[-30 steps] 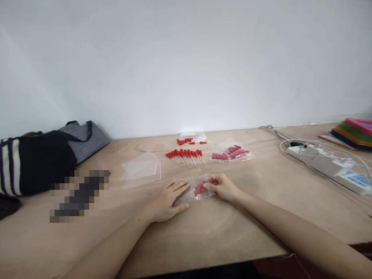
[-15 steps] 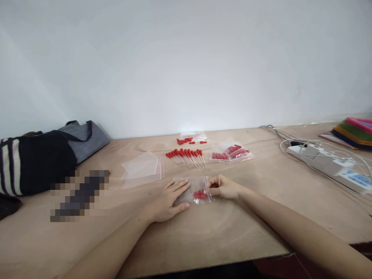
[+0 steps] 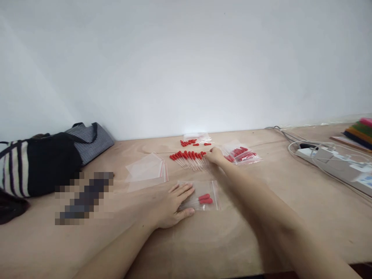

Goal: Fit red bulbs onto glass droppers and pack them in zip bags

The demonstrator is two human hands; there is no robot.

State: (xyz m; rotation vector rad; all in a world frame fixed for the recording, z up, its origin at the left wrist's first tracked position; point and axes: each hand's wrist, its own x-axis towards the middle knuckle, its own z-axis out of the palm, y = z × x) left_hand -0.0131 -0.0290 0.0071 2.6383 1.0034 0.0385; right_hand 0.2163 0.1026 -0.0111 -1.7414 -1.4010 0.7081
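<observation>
My left hand (image 3: 174, 205) lies flat with its fingers spread on a clear zip bag (image 3: 190, 186), which holds two red-tipped droppers (image 3: 205, 201). Beyond it is a row of red-tipped droppers (image 3: 186, 155) with pale stems. My right hand (image 3: 214, 155) is at the right end of that row, its fingers pinched at a red tip; whether it grips the tip is hard to see. Filled bags (image 3: 247, 156) with red tips lie just right of my right hand. Flat, unfilled zip bags (image 3: 145, 168) are left of the row.
Loose red caps (image 3: 188, 143) and a clear bag (image 3: 200, 137) lie near the wall. At left are a black bag (image 3: 52, 162), a striped bag (image 3: 93, 143) and a blurred dark object (image 3: 85, 197). Power strips (image 3: 334, 166) with cables and coloured stacked items (image 3: 360, 133) are at right.
My right hand has let go of the zip bag's open end and moved forward to the dropper row. My left hand stays on the bag. The view has shifted slightly.
</observation>
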